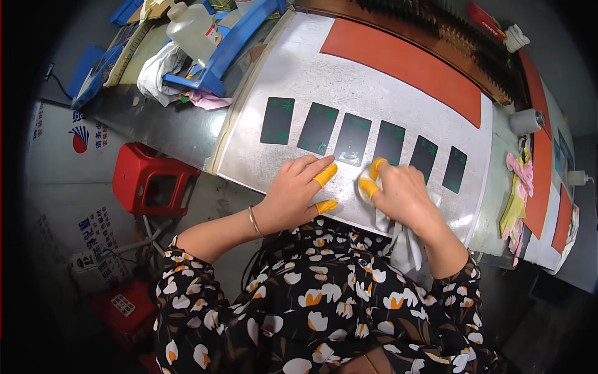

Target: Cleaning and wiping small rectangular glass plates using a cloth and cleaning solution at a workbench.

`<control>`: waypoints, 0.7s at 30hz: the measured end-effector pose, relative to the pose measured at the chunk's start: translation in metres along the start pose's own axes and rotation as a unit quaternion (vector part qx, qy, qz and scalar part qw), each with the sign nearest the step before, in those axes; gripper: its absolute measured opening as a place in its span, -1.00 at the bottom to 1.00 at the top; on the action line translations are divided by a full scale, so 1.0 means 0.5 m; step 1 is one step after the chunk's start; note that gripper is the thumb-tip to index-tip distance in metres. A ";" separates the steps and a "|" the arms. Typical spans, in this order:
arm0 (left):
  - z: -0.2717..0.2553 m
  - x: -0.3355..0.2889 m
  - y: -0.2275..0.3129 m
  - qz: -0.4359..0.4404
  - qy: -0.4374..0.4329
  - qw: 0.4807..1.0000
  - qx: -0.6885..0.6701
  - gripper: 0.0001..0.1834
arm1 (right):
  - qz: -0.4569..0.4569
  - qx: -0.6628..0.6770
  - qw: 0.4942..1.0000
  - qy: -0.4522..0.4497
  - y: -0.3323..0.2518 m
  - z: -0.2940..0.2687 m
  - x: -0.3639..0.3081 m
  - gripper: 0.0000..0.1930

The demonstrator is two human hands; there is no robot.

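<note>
Six dark plates (390, 140) lie in a row on a white sheet (249, 169), an orange-red strip (398, 68) beyond them. I record the left hand (288, 192) spread and grasping nothing, fingertips at the lower left corner of the third plate; I cannot confirm contact. I find the right hand (403, 194) clenched on a white cloth (406, 249), just below the fourth plate.

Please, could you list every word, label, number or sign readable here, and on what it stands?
I do not copy printed words; here is where they stand.
Pale surface, left: red and dark characters; round red-and-blue sign.
Bottle: label, too small.
Dark plates: green marks, too small.
</note>
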State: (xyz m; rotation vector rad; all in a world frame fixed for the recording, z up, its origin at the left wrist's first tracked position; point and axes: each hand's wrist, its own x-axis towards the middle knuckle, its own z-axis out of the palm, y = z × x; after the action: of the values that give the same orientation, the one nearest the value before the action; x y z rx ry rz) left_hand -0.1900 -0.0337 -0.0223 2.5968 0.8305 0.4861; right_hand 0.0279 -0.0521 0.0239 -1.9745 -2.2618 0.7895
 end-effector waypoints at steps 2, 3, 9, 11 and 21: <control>-0.001 -0.004 0.002 -0.002 -0.008 1.000 0.016 -0.41 | -0.006 0.004 0.996 0.091 -0.022 -0.021 0.038 -0.77; 0.001 -0.005 0.001 0.000 -0.014 1.000 0.027 -0.41 | 0.005 0.008 0.993 0.114 -0.025 -0.026 0.068 -0.78; 0.017 -0.003 0.000 0.021 -0.007 0.997 0.071 -0.39 | 0.058 -0.010 0.984 0.166 -0.004 0.009 0.199 -0.78; 0.023 -0.003 -0.004 0.031 0.017 0.996 0.079 -0.38 | 0.065 -0.017 0.979 0.192 -0.010 0.014 0.193 -0.79; 0.016 -0.005 -0.009 0.026 0.030 0.997 0.060 -0.40 | 0.057 -0.025 0.987 0.145 -0.045 0.040 0.141 -0.84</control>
State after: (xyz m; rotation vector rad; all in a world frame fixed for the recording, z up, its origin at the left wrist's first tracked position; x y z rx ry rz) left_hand -0.1909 -0.0337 -0.0319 2.7330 0.8365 0.5477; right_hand -0.0132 0.0055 -0.0056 -2.0979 -2.0365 0.4216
